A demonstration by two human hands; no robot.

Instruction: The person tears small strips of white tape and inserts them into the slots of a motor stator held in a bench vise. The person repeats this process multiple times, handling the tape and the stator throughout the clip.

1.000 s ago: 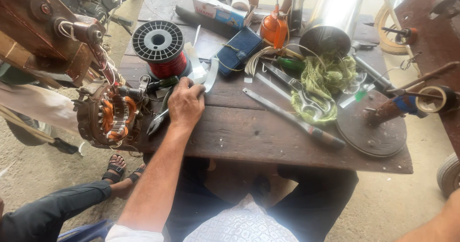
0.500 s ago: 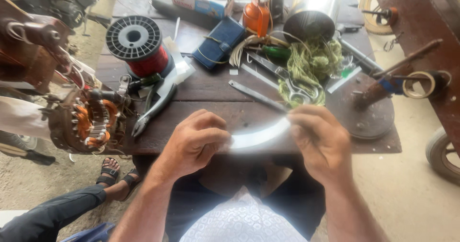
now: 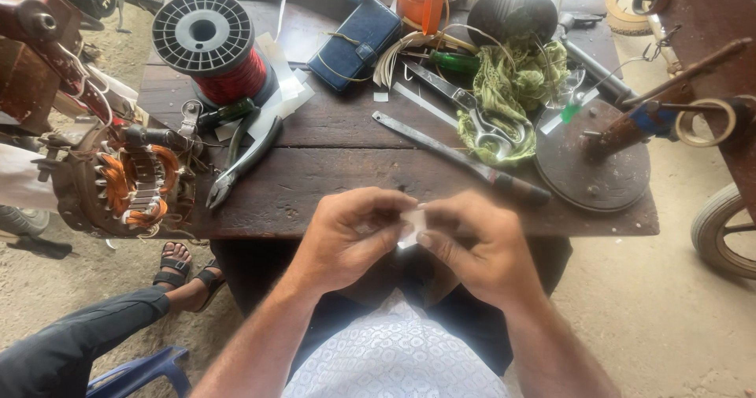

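White strip pinched between two hands

Copper windings glow orange in the stator (image 3: 130,187) at the far left, off the table's edge. Beside it on the wooden table (image 3: 331,177) lie pliers (image 3: 242,162), and behind them stands a spool (image 3: 211,48) of red wire. At the near edge, the left hand (image 3: 346,236) closes its fingertips on a small white strip (image 3: 413,226); the right hand (image 3: 476,244) pinches the strip's other side, so both hands meet over the person's lap. Farther back lie a dark pouch (image 3: 354,40), a long file (image 3: 457,158) and scissors (image 3: 472,111) on a green cloth (image 3: 516,91). A round metal disc (image 3: 591,162) sits at the right.
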